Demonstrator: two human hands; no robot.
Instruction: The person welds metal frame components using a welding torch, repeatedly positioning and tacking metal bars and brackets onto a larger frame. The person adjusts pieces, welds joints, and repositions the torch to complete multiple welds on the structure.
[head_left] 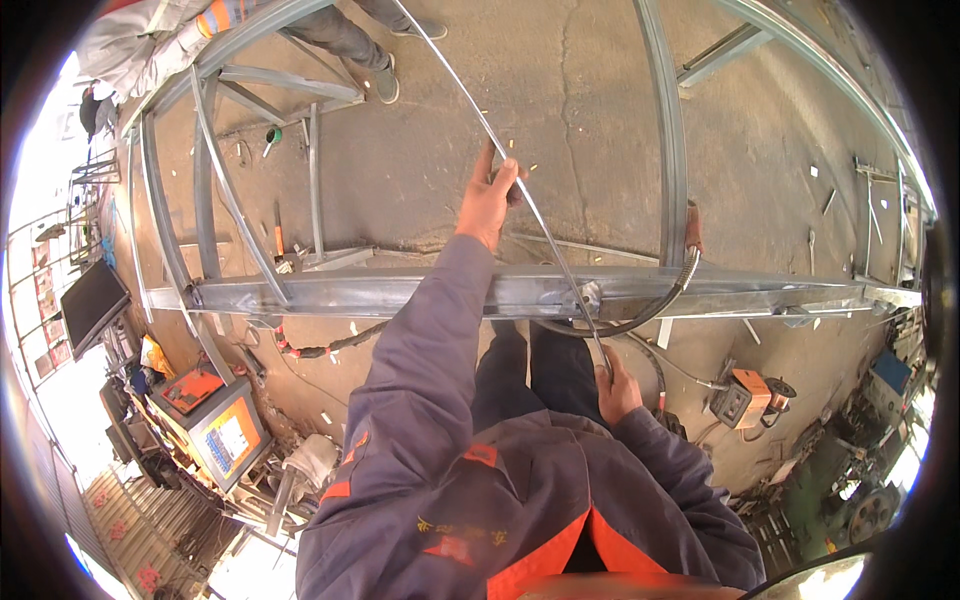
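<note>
Both hands grip 1 thin rod (540,225) (bowed).

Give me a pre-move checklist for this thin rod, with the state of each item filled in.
1. Left hand gripping the thin metal rod: ok.
2. Right hand on the rod's lower end: ok.
3. Rod free of the steel beam: not ok, it crosses over it.
4. Flexible hose clear of the rod: cannot tell.
5. Rod's far end clear of the co-worker's feet: cannot tell.
</note>
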